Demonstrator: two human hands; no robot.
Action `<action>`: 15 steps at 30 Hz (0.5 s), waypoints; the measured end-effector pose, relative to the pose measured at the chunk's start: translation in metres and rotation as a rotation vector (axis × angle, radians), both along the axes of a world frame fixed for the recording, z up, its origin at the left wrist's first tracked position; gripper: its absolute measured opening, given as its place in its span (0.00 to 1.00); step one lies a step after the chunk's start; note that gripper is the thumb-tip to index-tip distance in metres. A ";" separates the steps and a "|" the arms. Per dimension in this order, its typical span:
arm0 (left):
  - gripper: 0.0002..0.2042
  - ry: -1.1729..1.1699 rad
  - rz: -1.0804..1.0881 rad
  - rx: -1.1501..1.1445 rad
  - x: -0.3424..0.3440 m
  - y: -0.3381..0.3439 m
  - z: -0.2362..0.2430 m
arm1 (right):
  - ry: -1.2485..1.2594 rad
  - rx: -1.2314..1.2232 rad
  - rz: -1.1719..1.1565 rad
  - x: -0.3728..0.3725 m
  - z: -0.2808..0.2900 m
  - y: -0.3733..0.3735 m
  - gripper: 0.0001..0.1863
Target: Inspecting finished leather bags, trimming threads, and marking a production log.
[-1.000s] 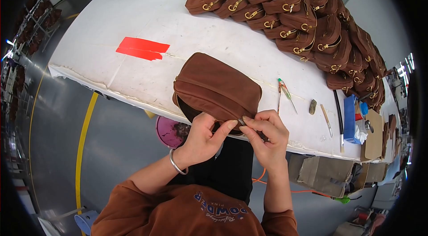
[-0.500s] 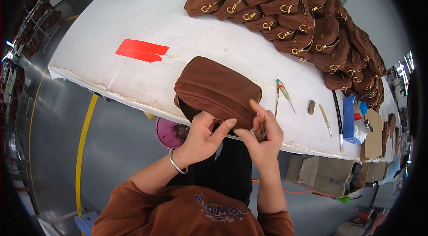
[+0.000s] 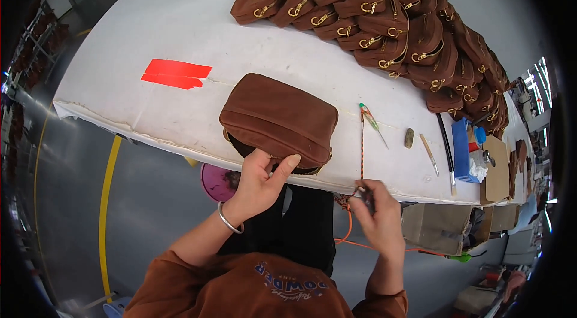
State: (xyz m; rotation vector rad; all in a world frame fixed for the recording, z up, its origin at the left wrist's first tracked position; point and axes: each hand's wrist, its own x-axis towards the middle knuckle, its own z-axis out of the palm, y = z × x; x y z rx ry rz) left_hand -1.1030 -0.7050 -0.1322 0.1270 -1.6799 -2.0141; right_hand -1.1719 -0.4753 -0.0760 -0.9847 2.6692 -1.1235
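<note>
At the table's front edge lies a brown zippered pouch [image 3: 277,118], its zip side facing me and partly open. My left hand [image 3: 262,183] grips that near edge, thumb on top and fingers inside the dark opening. My right hand [image 3: 378,213] is off to the right of the pouch, just past the table edge. Its fingers are curled round a small dark thing, blurred and too hidden to name. Beside those fingers runs a red-and-dark braided cord [image 3: 362,150], leading up to a green-handled pointed tool [image 3: 372,123] on the table.
A large heap of similar brown pouches [image 3: 415,30] fills the back right of the white table [image 3: 120,72]. Red tape [image 3: 174,73] marks its left. A stone-like lump [image 3: 409,138], brushes [image 3: 429,154] and a blue box [image 3: 461,150] lie right. Below are a pink bucket [image 3: 216,181] and cardboard boxes [image 3: 436,228].
My right hand has left the pouch's zip edge and moved right, to the cord at the table edge. My left hand keeps its grip. The whole view has shifted slightly.
</note>
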 end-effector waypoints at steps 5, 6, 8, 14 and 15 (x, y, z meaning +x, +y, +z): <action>0.11 -0.014 0.001 -0.007 -0.002 0.002 -0.011 | -0.047 0.132 -0.252 -0.025 -0.008 0.052 0.13; 0.12 0.006 0.005 0.041 -0.004 0.002 -0.016 | -0.047 0.138 -0.268 -0.029 -0.013 0.058 0.13; 0.12 0.020 -0.018 0.010 -0.005 0.001 -0.020 | 0.210 0.361 -0.225 -0.038 -0.022 0.068 0.09; 0.13 0.058 -0.027 0.033 -0.009 0.004 -0.018 | 0.455 0.565 -0.060 -0.037 -0.020 0.070 0.05; 0.13 0.056 -0.030 0.031 -0.009 0.004 -0.018 | 0.448 0.631 -0.020 -0.038 -0.020 0.070 0.05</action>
